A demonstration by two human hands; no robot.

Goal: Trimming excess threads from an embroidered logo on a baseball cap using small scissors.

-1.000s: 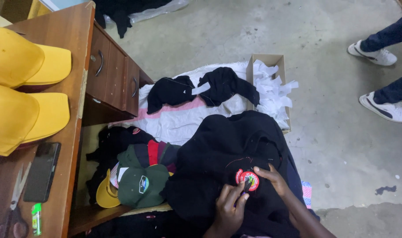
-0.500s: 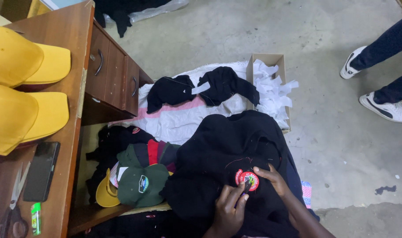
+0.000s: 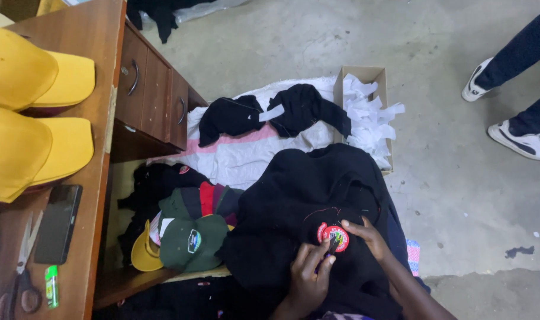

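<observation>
resting on a black garment (image 3: 293,207) spread across the person's lap, a round red patch (image 3: 335,235) sits near the middle of the scene, slightly right. the left hand (image 3: 308,275) has its fingers curled, pinching a small dark tool at the patch's near edge; the right hand (image 3: 370,237) lies half open with fingertips pressing the patch's right rim and the cloth beside it. left of the garment lies a green cap (image 3: 193,242) over a yellow cap (image 3: 141,255) and a heap of dark clothes. farther off, a white cloth (image 3: 246,157) carries black pieces, and a cardboard box (image 3: 365,77) holds white strips. on the wooden desk (image 3: 98,53) at left sit two yellow caps (image 3: 33,112), a phone (image 3: 58,223) and scissors (image 3: 21,266). another person's shoes (image 3: 521,142) stand far right; since half a second ago the farther shoe has lifted, while the hands stay on the patch.
</observation>
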